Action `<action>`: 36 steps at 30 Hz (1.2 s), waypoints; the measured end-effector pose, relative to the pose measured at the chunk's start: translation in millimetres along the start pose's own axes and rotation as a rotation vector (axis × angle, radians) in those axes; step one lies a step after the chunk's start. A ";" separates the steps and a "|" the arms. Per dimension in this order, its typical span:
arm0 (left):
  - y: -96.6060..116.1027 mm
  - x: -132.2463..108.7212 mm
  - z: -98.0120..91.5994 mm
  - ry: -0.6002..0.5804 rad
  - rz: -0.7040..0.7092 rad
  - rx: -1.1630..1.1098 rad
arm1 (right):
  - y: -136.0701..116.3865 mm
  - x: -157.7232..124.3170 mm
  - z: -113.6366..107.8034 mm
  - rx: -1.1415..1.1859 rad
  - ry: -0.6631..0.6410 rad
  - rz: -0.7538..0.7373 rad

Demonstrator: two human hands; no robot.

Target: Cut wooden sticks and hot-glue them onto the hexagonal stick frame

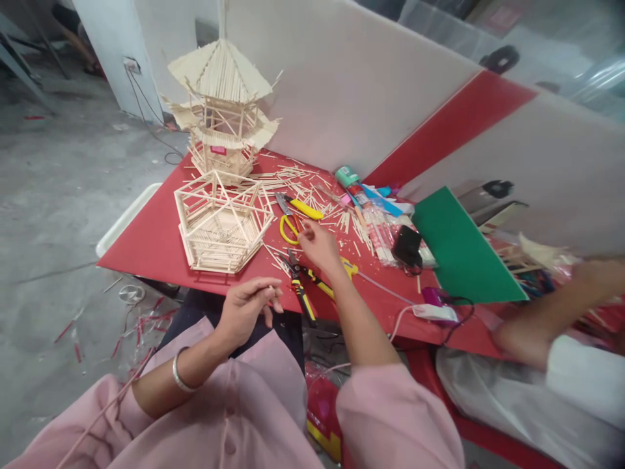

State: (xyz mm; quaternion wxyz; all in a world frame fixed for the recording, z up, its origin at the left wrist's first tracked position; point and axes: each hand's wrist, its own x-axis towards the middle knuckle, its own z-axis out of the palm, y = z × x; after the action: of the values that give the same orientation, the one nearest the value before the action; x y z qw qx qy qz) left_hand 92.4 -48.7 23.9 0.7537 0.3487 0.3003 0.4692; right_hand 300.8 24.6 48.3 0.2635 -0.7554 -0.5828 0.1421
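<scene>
My left hand [251, 306] is above the table's front edge, its thumb and fingers pinched together. A small pale bit shows at the fingertips, too small to make out. My right hand [319, 247] reaches over the table, fingers curled beside the yellow-handled scissors [288, 225]; what they hold, if anything, is hidden. A yellow utility knife [306, 208] lies just beyond. Black-and-yellow pliers [303, 301] lie below my right hand, and a yellow glue gun [349, 267] is partly behind my wrist. To the left stands a hexagonal stick frame [224, 244] with open sides.
A tiered stick pagoda [224, 117] stands at the back left of the red table [146, 241]. Loose sticks [288, 179] are scattered mid-table. Bagged sticks [383, 238], a black adapter [407, 246], a green board [463, 247] and a white power strip [434, 312] lie right. Another person's arm [551, 309] is at far right.
</scene>
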 end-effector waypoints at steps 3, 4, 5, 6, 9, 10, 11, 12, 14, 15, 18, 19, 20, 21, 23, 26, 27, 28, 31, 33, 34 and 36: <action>1.7 -0.5 -2.2 0.060 -0.017 -0.008 | -5.7 46.3 11.5 -0.430 -0.156 -0.058; 2.9 -0.5 -4.7 0.086 -0.015 0.002 | -9.3 55.5 16.5 -0.506 -0.196 -0.052; 4.2 -0.5 -7.6 0.103 -0.020 0.018 | -12.8 62.2 20.9 -0.550 -0.222 -0.042; 5.6 -0.4 -10.5 0.111 -0.032 0.037 | -15.7 67.2 24.2 -0.571 -0.236 -0.031; 8.9 0.5 -16.9 0.115 -0.069 0.071 | -18.4 76.7 24.1 -0.588 -0.230 0.020; 9.6 1.2 -17.6 0.122 -0.072 0.076 | -17.0 78.0 20.5 -0.590 -0.206 0.042; 10.0 2.2 -17.9 0.134 -0.071 0.082 | -14.9 77.3 15.5 -0.581 -0.167 0.049; 10.2 3.3 -17.7 0.147 -0.068 0.091 | -12.2 73.7 9.3 -0.556 -0.122 0.031; 10.0 6.1 -16.7 0.171 -0.063 0.120 | -7.0 55.4 -4.9 -0.450 -0.035 -0.065; 9.7 7.7 -16.1 0.178 -0.058 0.135 | -5.3 40.1 -12.2 -0.369 -0.026 -0.130; 9.5 12.5 -13.7 0.166 -0.046 0.167 | -4.6 -23.6 -30.4 -0.129 -0.090 -0.159; 9.9 13.8 -12.3 0.153 -0.047 0.175 | -5.2 -46.6 -34.7 -0.085 -0.141 -0.157; 10.6 14.9 -10.7 0.142 -0.044 0.182 | -5.8 -68.2 -38.0 -0.067 -0.181 -0.165; 11.6 15.7 -8.8 0.134 -0.040 0.194 | -6.2 -87.1 -40.3 -0.075 -0.234 -0.177; 14.0 16.4 -4.8 0.115 -0.019 0.242 | -6.4 -114.3 -41.8 -0.123 -0.310 -0.187; 17.3 15.7 -0.8 0.071 0.028 0.346 | -5.3 -128.5 -39.9 -0.195 -0.355 -0.221; 18.1 15.1 -0.4 0.052 0.044 0.379 | -4.7 -128.6 -39.1 -0.214 -0.357 -0.236; 18.7 14.4 -0.5 0.034 0.063 0.408 | -4.3 -127.8 -38.3 -0.230 -0.352 -0.253; 20.5 11.8 -2.8 -0.006 0.110 0.482 | -4.4 -125.7 -36.7 -0.255 -0.339 -0.294; 21.2 10.1 -4.7 -0.012 0.140 0.501 | -5.5 -127.1 -36.0 -0.262 -0.330 -0.310; 21.4 9.4 -5.5 -0.015 0.153 0.503 | -6.1 -128.5 -35.9 -0.266 -0.327 -0.313; 21.0 8.5 -6.4 -0.030 0.168 0.506 | -7.1 -131.9 -35.9 -0.267 -0.321 -0.312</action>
State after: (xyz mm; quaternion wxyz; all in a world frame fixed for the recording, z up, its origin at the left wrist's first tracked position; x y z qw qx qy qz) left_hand 80.1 -32.7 36.0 0.6053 0.5569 0.3668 0.4347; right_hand 276.9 -108.5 69.6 0.0844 -0.6523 -0.7402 0.1394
